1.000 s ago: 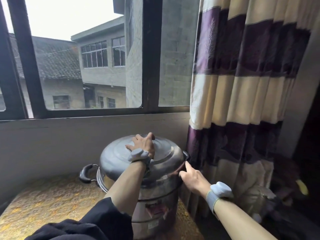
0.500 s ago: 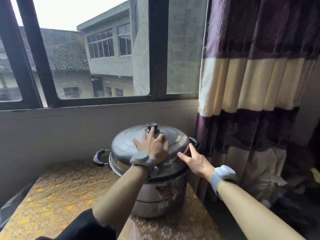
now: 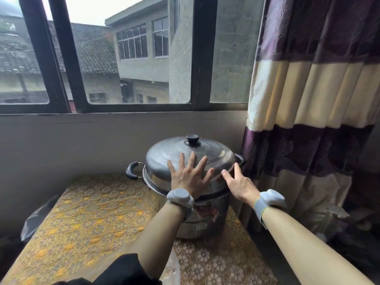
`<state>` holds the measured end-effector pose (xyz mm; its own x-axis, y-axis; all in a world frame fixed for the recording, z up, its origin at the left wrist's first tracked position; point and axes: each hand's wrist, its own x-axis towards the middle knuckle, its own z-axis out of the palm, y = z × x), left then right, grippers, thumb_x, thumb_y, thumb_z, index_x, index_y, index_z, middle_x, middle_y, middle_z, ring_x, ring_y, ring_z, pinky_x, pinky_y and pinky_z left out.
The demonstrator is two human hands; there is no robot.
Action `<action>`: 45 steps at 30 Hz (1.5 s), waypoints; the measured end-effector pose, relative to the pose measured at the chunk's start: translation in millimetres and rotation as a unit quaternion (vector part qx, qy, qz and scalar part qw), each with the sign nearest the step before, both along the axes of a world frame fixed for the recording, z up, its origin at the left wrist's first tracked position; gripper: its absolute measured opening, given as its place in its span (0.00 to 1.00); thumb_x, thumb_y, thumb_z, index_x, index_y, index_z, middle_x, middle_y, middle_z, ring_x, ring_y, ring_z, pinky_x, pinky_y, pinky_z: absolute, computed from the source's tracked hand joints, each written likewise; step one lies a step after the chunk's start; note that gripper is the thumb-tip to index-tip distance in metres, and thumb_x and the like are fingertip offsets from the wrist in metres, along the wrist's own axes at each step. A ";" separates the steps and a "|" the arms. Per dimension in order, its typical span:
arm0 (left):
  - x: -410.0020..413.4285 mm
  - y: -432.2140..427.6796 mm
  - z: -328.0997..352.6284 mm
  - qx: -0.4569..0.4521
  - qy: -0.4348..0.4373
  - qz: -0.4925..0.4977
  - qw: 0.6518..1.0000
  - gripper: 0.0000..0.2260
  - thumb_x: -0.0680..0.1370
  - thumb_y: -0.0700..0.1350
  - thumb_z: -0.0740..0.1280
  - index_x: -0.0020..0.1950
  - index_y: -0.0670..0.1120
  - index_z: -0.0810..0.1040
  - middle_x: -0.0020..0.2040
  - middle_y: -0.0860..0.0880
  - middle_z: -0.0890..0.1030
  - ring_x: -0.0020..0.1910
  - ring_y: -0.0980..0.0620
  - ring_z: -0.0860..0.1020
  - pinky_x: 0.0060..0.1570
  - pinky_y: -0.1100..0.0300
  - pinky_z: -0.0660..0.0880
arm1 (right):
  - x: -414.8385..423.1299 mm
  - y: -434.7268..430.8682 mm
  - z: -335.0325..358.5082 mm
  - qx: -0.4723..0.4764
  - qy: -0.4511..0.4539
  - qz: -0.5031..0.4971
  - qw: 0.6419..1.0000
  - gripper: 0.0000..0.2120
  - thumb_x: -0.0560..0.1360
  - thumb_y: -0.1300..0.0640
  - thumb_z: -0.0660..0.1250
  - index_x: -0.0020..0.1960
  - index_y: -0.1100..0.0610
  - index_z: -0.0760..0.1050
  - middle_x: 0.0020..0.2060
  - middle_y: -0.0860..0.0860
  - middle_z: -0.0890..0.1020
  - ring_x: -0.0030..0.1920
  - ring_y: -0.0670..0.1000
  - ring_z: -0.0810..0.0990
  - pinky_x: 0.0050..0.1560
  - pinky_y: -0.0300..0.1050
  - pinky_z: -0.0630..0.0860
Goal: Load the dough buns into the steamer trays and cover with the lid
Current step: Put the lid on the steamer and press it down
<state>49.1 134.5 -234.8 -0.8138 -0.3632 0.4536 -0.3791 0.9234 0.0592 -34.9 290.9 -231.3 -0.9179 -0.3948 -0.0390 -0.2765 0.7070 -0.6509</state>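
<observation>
At the far right corner of the worktop (image 3: 92, 219), just beside the curtain (image 3: 308, 99): steamer (image 3: 209, 223), lid (image 3: 164, 153) seated on top, black knob (image 3: 192, 138) at the crown. Hides the trays and any dough buns; cannot tell whether loaded. Looks, with the lid on, like the covering step near its end.

As for the left grip (image 3: 189, 177): lies flat on the near slope of the dome, fingers spread and straight, pinching nothing. As for the right grip (image 3: 238, 182): reaches to the lid's right edge, thumb and forefinger straight and touching the rim, clasping nothing; other fingers hidden behind the hand. Grey bands (image 3: 180, 197) round both wrists.

Handling, by judgement: thin polished metal, stiff, probably light as a lid, slick under a flat palm, apt to skate or clatter if pushed sideways. Best lifted by the knob, or pressed evenly near the rim for settling. Probably heavy as a whole if filled; calls for both black handles, the left side handle (image 3: 131, 170) standing free, the right side handle (image 3: 240, 159) close against the curtain folds. Risks snagging fabric there.

Further out: gold patterned cloth (image 3: 72, 233) over the worktop, plain grey wall (image 3: 82, 140) below a dark-framed window (image 3: 202, 58), grey buildings (image 3: 144, 64) beyond, a dark sleeve (image 3: 123, 272) at the bottom edge.
</observation>
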 end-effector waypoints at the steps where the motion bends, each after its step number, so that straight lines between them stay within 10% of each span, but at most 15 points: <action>1: -0.4 0.3 1.4 0.002 -0.011 -0.010 1.000 0.27 0.78 0.68 0.43 0.76 0.63 0.55 0.78 0.50 0.59 0.77 0.40 0.53 0.68 0.30 0.48 | 0.7 0.2 -1.1 -0.008 0.011 -0.007 1.000 0.37 0.80 0.36 0.52 0.81 0.52 0.45 0.76 0.61 0.62 0.75 0.62 0.63 0.74 0.54 0.58; 8: 66.4 -31.1 -24.0 -0.022 0.080 -0.053 0.995 0.21 0.79 0.59 0.54 0.72 0.59 0.65 0.73 0.47 0.68 0.71 0.44 0.67 0.67 0.40 0.63 | 47.2 -19.4 -34.9 -0.066 0.368 0.024 0.927 0.21 0.72 0.50 0.61 0.60 0.61 0.74 0.52 0.60 0.76 0.53 0.63 0.74 0.56 0.57 0.73; 13: 148.1 -70.8 -72.4 0.016 0.028 0.011 0.999 0.21 0.77 0.59 0.58 0.70 0.58 0.69 0.71 0.48 0.71 0.67 0.44 0.71 0.65 0.45 0.66 | 97.7 -48.5 -58.8 -0.070 0.425 0.158 0.888 0.16 0.71 0.54 0.66 0.56 0.60 0.76 0.49 0.56 0.77 0.49 0.59 0.75 0.52 0.53 0.76; 17: 231.1 -87.8 -112.6 0.109 -0.118 0.147 0.976 0.24 0.77 0.66 0.54 0.71 0.60 0.64 0.75 0.48 0.65 0.72 0.43 0.64 0.68 0.41 0.60 | 149.5 -80.3 -89.5 0.039 0.291 0.283 0.913 0.20 0.75 0.44 0.64 0.61 0.55 0.72 0.54 0.54 0.76 0.56 0.57 0.75 0.57 0.52 0.75; 21: 283.0 -93.1 -132.1 0.217 -0.229 0.227 0.921 0.40 0.68 0.78 0.55 0.76 0.63 0.52 0.75 0.46 0.63 0.71 0.38 0.65 0.63 0.36 0.64 | 168.1 -101.4 -113.7 0.220 0.042 0.301 0.927 0.52 0.68 0.31 0.68 0.80 0.47 0.44 0.75 0.60 0.60 0.73 0.65 0.64 0.71 0.56 0.66; 25: 329.7 -93.1 -139.3 0.352 -0.284 0.222 0.864 0.51 0.62 0.79 0.62 0.78 0.61 0.45 0.75 0.39 0.61 0.69 0.34 0.67 0.65 0.44 0.68 | 188.0 -124.9 -143.9 0.328 0.029 0.313 0.891 0.62 0.66 0.35 0.74 0.80 0.52 0.33 0.75 0.68 0.58 0.74 0.67 0.61 0.72 0.55 0.65; 30: 345.9 -70.6 -150.3 0.423 -0.292 0.120 0.849 0.50 0.59 0.77 0.69 0.76 0.61 0.55 0.77 0.49 0.58 0.75 0.42 0.60 0.73 0.46 0.60 | 217.9 -143.5 -168.3 0.291 0.040 0.339 0.894 0.31 0.73 0.53 0.70 0.70 0.60 0.61 0.62 0.61 0.76 0.59 0.61 0.77 0.53 0.49 0.76; 36: 374.9 -39.0 -198.3 0.262 -0.280 0.084 0.920 0.50 0.58 0.74 0.72 0.74 0.67 0.51 0.80 0.50 0.41 0.78 0.41 0.42 0.73 0.36 0.46 | 261.0 -162.7 -186.8 0.114 -0.086 0.339 0.930 0.09 0.74 0.59 0.61 0.54 0.54 0.73 0.47 0.55 0.81 0.48 0.61 0.80 0.44 0.52 0.76; 41: 396.8 -57.8 -191.1 0.303 -0.138 0.144 0.932 0.53 0.66 0.72 0.68 0.80 0.52 0.45 0.77 0.47 0.59 0.75 0.46 0.59 0.74 0.52 0.55 | 297.4 -185.5 -181.7 -0.084 -0.334 0.253 0.904 0.09 0.74 0.73 0.62 0.45 0.62 0.76 0.35 0.55 0.78 0.34 0.53 0.77 0.29 0.39 0.75; 45: 410.5 -85.1 -195.1 0.281 -0.075 0.189 0.938 0.40 0.74 0.59 0.69 0.78 0.58 0.48 0.62 0.45 0.75 0.60 0.42 0.75 0.55 0.50 0.72 | 323.7 -206.0 -170.3 -0.135 -0.450 0.246 0.848 0.09 0.76 0.69 0.66 0.55 0.65 0.80 0.42 0.55 0.81 0.40 0.50 0.79 0.37 0.38 0.77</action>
<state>459.6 49.5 -429.9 -0.6174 -0.7866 -0.0055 -0.7166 0.5596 0.4164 288.9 84.9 -401.6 -0.2862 -0.8272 -0.4835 0.2012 0.4415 -0.8744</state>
